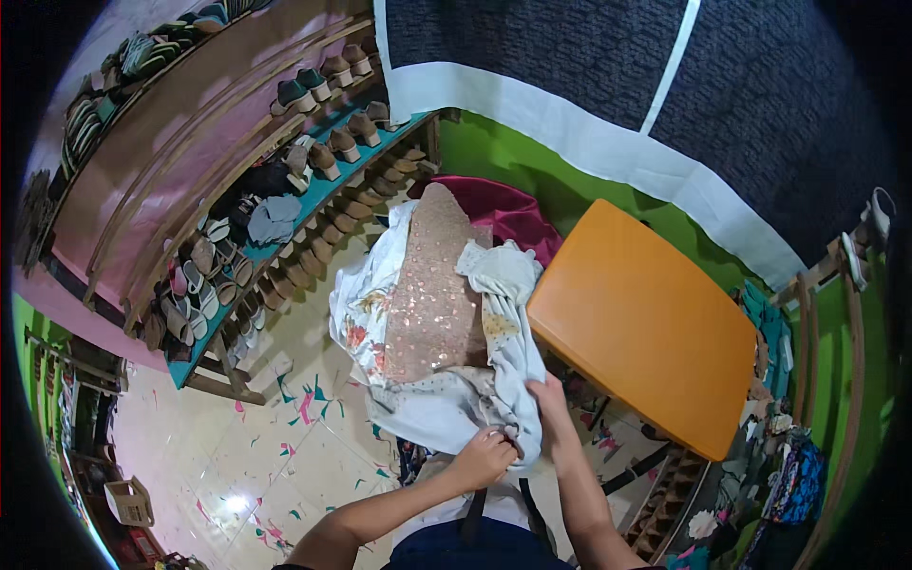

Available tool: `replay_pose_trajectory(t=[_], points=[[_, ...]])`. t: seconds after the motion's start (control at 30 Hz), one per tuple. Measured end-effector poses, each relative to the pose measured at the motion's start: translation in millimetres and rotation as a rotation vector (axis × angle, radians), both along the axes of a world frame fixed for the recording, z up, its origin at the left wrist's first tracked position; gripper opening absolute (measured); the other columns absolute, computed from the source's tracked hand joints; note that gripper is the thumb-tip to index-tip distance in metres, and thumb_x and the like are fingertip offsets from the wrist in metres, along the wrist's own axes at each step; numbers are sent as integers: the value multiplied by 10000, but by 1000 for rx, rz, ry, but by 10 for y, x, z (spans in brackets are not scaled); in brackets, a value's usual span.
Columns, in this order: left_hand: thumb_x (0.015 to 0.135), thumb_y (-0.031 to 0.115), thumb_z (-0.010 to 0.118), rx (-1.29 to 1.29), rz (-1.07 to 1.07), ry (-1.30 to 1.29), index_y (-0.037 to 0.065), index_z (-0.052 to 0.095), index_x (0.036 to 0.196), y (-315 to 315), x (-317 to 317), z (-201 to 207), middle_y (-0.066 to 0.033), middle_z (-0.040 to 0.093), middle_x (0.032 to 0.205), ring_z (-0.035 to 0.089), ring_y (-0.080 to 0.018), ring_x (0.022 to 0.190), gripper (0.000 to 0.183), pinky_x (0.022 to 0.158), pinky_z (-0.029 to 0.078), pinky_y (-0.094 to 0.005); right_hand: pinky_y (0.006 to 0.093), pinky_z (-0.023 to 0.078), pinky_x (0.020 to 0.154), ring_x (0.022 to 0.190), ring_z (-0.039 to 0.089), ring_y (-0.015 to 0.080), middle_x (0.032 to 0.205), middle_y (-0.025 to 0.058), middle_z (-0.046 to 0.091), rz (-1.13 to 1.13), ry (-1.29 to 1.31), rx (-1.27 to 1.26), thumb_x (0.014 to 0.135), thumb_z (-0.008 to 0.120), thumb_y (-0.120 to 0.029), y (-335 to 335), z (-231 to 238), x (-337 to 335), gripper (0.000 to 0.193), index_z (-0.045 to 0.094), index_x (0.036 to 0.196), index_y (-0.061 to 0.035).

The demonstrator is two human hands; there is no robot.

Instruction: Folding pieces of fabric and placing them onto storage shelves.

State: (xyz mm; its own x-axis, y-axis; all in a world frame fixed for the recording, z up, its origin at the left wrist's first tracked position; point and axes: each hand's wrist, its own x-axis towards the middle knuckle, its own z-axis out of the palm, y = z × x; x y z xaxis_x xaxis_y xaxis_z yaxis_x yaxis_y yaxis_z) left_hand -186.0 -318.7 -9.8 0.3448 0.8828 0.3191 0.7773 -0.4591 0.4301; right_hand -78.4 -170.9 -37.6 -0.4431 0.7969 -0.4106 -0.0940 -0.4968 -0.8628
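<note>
A white cloth [429,415] with floral print and small dots lies bunched in front of me, wrapped around the sides of a beige sequined fabric [432,294]. My left hand [486,459] is closed, with its curled fingers pinching the near edge of the white cloth. On the cloth's right side, my right hand [551,404] grips its fold, fingers partly hidden behind it. What supports the sequined fabric is covered. Beyond it lies a shiny dark-red cloth [503,204].
An orange-topped table [651,328] stands close by my right hand. A teal-topped shelf [313,195] with rows of shoes runs along the left wall. Coloured scraps [309,404] litter the tiled floor. Heaped fabrics [793,480] lie at the right.
</note>
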Motion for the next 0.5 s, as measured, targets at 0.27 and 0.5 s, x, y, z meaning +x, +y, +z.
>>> replay_pose_trajectory(t=[0.27, 0.5], points=[[759, 191, 541, -280, 111, -66, 80, 597, 902, -432, 335, -351, -60, 599, 840, 552, -223, 849, 190, 814, 387, -395, 331, 443, 837, 925, 579, 219, 1018, 117, 605, -9, 291, -41, 635, 527, -37, -118, 125, 1096, 444, 543, 1067, 60], [777, 199, 523, -364, 341, -22, 79, 621, 854, -596, 375, -382, -93, 624, 788, 587, -275, 765, 172, 716, 426, -404, 405, 360, 985, 1088, 499, 316, 1184, 173, 516, -71, 582, -309, 647, 494, -76, -179, -122, 1302, 581, 423, 1203, 76]])
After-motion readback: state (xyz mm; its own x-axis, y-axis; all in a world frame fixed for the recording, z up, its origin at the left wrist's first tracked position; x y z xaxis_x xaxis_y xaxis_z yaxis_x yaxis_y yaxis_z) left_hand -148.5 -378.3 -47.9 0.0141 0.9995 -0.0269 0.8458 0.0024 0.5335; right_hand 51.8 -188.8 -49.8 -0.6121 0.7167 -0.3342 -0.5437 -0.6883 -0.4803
